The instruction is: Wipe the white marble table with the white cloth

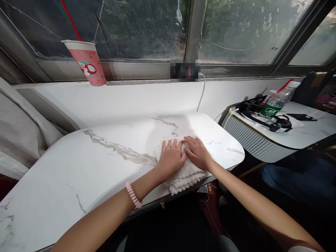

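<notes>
A folded white cloth [183,180] with a scalloped edge lies near the front edge of a white marble-patterned table [78,168], right of centre. My left hand [171,158] presses flat on it, fingers together. My right hand [197,151] lies flat on it too, right beside the left hand and touching it. A pink coiled band sits on my left wrist [133,195].
A pink paper cup [88,62] with a red straw stands on the window ledge at the back left. A white cable [201,93] hangs from the ledge. To the right is a second table [301,134] with a green-labelled bottle [277,101] and black headphones [265,115].
</notes>
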Demonstrator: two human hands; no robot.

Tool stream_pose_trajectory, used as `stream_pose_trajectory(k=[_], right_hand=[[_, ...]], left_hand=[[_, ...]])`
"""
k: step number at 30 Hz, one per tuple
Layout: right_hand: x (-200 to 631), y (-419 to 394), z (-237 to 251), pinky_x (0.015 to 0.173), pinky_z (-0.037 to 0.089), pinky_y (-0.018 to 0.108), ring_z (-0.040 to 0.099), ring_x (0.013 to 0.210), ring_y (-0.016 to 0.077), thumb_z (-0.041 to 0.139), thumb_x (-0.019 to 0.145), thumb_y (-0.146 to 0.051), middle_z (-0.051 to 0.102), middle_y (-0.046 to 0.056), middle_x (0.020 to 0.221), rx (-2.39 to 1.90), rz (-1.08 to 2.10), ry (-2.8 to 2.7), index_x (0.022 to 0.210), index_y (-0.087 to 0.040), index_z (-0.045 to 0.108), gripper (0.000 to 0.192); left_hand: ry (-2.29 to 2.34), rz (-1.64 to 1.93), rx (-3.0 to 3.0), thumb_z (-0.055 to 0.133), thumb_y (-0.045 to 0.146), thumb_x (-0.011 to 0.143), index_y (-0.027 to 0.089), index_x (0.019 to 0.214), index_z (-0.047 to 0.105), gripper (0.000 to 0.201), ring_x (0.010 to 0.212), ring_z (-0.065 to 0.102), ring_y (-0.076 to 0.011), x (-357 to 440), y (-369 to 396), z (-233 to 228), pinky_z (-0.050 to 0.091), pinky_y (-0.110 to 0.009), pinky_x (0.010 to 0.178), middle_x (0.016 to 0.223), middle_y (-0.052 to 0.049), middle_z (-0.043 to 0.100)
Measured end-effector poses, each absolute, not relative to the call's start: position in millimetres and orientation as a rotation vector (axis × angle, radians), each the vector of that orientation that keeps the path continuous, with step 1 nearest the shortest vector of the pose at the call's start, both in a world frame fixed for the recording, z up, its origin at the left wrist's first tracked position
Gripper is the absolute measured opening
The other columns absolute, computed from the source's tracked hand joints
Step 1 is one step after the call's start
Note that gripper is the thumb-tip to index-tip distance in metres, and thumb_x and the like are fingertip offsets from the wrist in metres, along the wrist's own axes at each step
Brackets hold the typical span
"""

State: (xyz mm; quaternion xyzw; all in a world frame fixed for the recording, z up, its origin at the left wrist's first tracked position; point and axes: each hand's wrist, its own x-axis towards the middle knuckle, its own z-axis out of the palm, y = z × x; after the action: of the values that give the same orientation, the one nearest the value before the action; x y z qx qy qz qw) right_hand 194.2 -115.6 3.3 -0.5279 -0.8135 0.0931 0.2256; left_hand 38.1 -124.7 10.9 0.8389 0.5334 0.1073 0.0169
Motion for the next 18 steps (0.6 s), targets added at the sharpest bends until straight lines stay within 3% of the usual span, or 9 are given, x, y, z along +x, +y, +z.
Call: stream_pose_trajectory(k=[9,18], right_hand=[[141.2,-71.1,3.4,0.116,0.022,0.049,0.042,0.136,0.0266,0.034,0.092,-0.021,0.057,0.012,0.137,-1.439,0.2,-2.27,0.123,-0.017,0.056,0.038],[88.6,10.0,-0.3,0.114,0.026,0.046,0.05,0.125,0.0241,0.038,0.088,-0.019,0.063,0.009,0.128,-1.328,0.266,-2.236,0.115,-0.019,0.059,0.034]], left_hand=[[1.808,0.421,2.532,0.031,0.028,0.097,0.011,0.142,0.044,0.05,0.141,0.037,-0.0319,0.8,-87.2,2.3,0.025,-0.049,0.118,0.15,-0.015,0.045],[1.852,0.59,2.433,0.035,0.024,0.095,0.016,0.128,0.052,0.038,0.128,0.048,-0.0247,-50.5,-19.7,6.0,0.027,-0.042,0.116,0.134,-0.012,0.057]])
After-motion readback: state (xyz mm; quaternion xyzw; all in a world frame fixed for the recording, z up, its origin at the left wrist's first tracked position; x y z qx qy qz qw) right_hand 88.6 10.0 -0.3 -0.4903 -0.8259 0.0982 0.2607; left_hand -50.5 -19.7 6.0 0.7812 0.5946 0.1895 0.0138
